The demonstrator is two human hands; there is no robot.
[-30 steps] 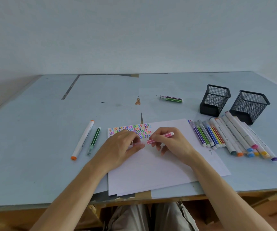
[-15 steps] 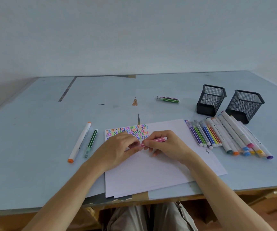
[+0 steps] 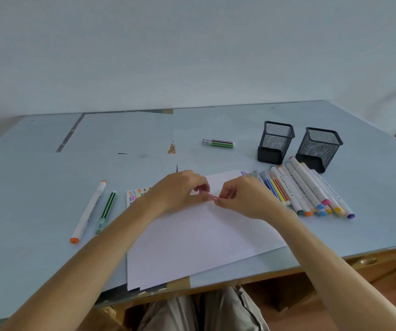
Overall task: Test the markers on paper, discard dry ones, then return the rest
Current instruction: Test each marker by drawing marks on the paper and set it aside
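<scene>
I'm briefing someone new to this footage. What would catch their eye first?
Both hands meet over the white paper at centre, the left hand and right hand pinching a pink marker between them. To the right, a fan of coloured markers lies before two black mesh cups.

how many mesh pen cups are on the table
2: one black mesh cup stands at the far right of the table, and a second mesh cup stands just right of it, both behind the row of markers. None seems hidden.
</scene>
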